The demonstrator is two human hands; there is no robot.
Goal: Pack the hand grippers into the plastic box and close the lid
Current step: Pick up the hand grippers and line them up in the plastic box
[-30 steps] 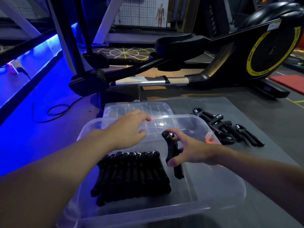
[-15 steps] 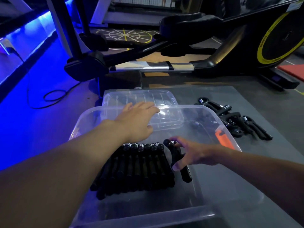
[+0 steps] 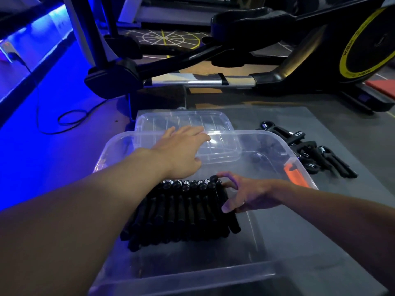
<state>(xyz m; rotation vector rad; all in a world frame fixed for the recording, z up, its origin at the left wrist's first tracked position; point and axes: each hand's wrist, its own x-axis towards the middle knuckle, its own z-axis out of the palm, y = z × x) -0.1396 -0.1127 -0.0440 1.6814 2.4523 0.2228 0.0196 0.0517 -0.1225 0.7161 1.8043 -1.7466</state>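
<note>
Inside clear box (image 3: 192, 278), black gripper row (image 3: 181, 210)

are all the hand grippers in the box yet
No, a pile of loose hand grippers lies on the mat outside the plastic box, to its right.

support: grey mat (image 3: 346, 124) | on it: clear plastic box (image 3: 192, 278), lid (image 3: 183, 120) behind it, loose hand grippers (image 3: 316, 154) at right
</note>
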